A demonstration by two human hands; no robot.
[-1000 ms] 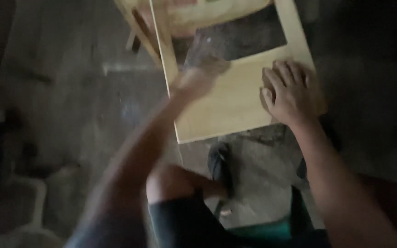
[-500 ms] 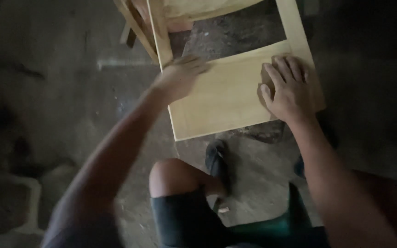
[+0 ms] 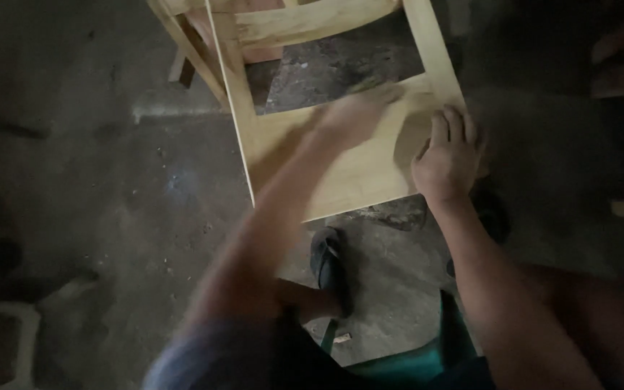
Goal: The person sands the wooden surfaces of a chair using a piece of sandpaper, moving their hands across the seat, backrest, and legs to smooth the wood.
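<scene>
The pale, flat wooden panel (image 3: 326, 159) of an unfinished chair frame lies low over the dirt floor (image 3: 110, 202), just beyond the person's knees. The left hand (image 3: 359, 112), motion-blurred, presses on the panel's far edge; whether it clasps anything cannot be told. The right hand (image 3: 448, 155) lies flat, fingers spread, on the panel's right side, holding nothing. A dark sandal (image 3: 328, 263) stands near, below the panel. In my judgement, even rubbing calls for a firm brace from the right hand and long strokes.

dim woodworking shop: bare unfinished wooden frame (image 3: 341, 155), more raw timber pieces (image 3: 196, 43), dusty concrete floor (image 3: 131, 195)
</scene>
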